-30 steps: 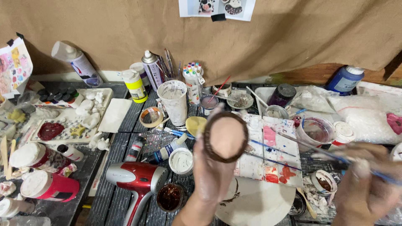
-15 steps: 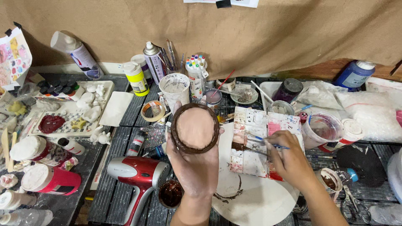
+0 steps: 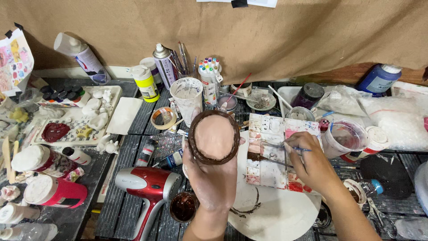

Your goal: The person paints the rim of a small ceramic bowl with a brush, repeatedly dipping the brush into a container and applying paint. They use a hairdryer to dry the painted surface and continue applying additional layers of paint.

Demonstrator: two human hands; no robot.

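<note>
Head view: brush brought down onto the palette, oval piece kept raised.

The right hand (image 3: 312, 167), which half a second before had hovered over the paint palette (image 3: 276, 156), was seen with its grip pinched together on a thin brush (image 3: 278, 146), the tip laid in a brown well; more paint was judged to be loaded. The oval plaque with a brown rim (image 3: 214, 137) was kept upright above the desk (image 3: 129, 201), slightly lower than before, the left hand (image 3: 211, 178) clamped round its lower edge, beside the red hair dryer (image 3: 147, 187).
</note>
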